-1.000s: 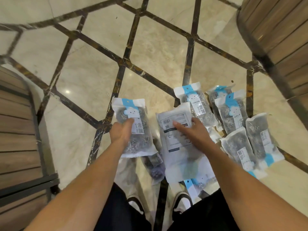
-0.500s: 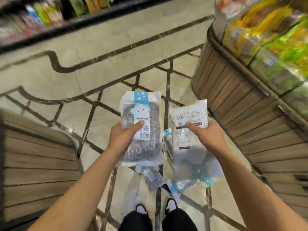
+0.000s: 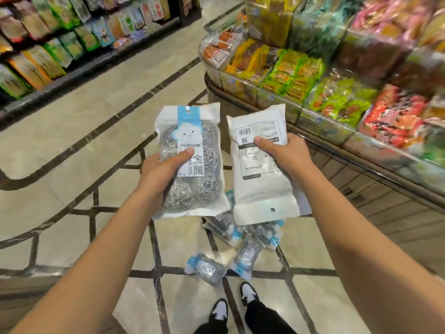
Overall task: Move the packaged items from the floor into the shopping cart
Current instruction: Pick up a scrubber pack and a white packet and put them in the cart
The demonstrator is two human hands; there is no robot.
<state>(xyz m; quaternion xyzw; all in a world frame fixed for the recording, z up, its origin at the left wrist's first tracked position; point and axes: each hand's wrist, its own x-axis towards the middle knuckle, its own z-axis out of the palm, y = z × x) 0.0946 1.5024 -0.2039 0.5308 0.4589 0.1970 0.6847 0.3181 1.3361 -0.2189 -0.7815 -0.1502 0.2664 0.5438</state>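
Seen from the head camera, a pack of steel scourers (image 3: 192, 162) is gripped in the left hand (image 3: 160, 171), thumb across its front. A white pack (image 3: 261, 169), back side up, is gripped in the right hand (image 3: 285, 156). More packs (image 3: 237, 247) are scattered on the floor (image 3: 72, 208) below, near two shoes (image 3: 234, 302).

Both forearms were bare, with no sleeves, watch or rings showing. The person wore black trousers (image 3: 262, 319) and black-and-white sneakers (image 3: 249, 294) with white toes.
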